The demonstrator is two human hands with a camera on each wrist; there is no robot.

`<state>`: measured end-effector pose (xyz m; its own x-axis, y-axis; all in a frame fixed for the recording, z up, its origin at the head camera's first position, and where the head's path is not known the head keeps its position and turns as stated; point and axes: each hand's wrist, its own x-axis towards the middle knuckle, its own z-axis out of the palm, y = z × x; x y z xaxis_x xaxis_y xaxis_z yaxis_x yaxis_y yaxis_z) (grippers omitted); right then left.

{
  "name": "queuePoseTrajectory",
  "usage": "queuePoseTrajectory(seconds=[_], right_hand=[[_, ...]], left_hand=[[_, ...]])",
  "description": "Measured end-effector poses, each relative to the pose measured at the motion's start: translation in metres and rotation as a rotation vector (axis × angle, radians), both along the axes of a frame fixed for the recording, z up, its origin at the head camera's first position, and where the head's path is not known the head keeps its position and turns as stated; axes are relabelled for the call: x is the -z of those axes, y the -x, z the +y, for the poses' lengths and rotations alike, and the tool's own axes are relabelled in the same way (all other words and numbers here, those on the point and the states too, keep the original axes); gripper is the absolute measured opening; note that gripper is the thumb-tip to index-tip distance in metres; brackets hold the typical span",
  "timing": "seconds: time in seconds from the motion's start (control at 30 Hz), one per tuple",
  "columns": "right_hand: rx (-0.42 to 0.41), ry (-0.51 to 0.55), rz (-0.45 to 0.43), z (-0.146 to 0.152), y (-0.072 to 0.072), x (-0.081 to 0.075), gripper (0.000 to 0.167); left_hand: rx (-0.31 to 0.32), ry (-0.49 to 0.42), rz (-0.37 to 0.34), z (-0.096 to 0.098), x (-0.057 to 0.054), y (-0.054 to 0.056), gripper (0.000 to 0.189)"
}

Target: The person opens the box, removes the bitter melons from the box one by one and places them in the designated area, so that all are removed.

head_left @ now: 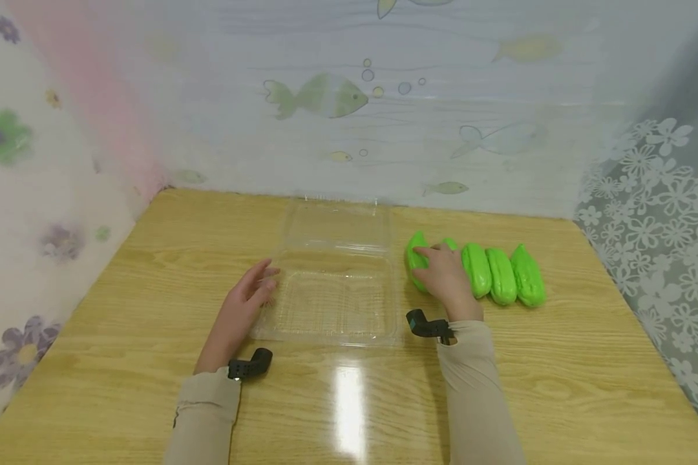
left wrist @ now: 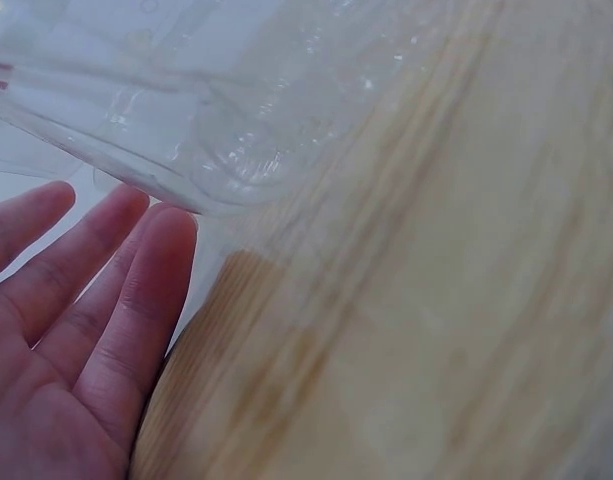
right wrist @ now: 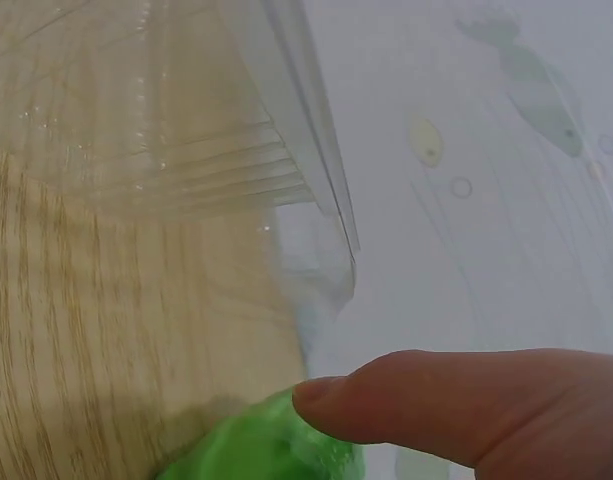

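Observation:
A clear plastic clamshell container (head_left: 337, 303) lies with its lid (head_left: 338, 226) folded back toward the wall. My left hand (head_left: 249, 298) is at the container's left edge, its fingers spread and lightly bent; in the left wrist view the fingertips (left wrist: 171, 235) meet or nearly meet the rim. To the right is a row of several bright green, puffy, elongated pieces with pointed tips. My right hand (head_left: 446, 278) holds the leftmost green piece (head_left: 414, 250) between thumb and fingers. In the right wrist view the thumb (right wrist: 386, 400) presses on that green piece (right wrist: 256, 445). The hand partly covers the second piece (head_left: 450, 244).
Three more green pieces (head_left: 502, 276) lie side by side to the right of my right hand. The wooden table (head_left: 564, 381) meets a fish-patterned wall covering (head_left: 326, 148) at the back. Flowered coverings flank both sides. Black wrist cameras (head_left: 427, 324) sit on both wrists.

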<state>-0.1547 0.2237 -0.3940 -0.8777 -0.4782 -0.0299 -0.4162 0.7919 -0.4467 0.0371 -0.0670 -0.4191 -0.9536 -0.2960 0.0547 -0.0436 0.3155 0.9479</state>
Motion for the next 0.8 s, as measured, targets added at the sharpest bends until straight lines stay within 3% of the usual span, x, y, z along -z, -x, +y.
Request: queuePoseTrajectory(seconds=[0.17, 0.5, 0.67, 0.8], right_hand=[[0.051, -0.001, -0.018, 0.002, -0.001, -0.002, 0.053], [0.076, 0.022, -0.015, 0.001, -0.003, 0.001, 0.054], [0.079, 0.034, -0.007, -0.001, -0.003, 0.001, 0.054], [0.081, 0.063, -0.003, -0.001, -0.003, -0.001, 0.052]], left_hand=[[-0.005, -0.027, -0.011, 0.004, -0.004, -0.003, 0.053], [-0.014, -0.024, 0.012, -0.011, 0.021, 0.005, 0.054], [-0.039, -0.054, 0.044, -0.012, 0.022, 0.004, 0.053], [-0.042, -0.130, 0.073, -0.012, 0.019, 0.000, 0.051]])
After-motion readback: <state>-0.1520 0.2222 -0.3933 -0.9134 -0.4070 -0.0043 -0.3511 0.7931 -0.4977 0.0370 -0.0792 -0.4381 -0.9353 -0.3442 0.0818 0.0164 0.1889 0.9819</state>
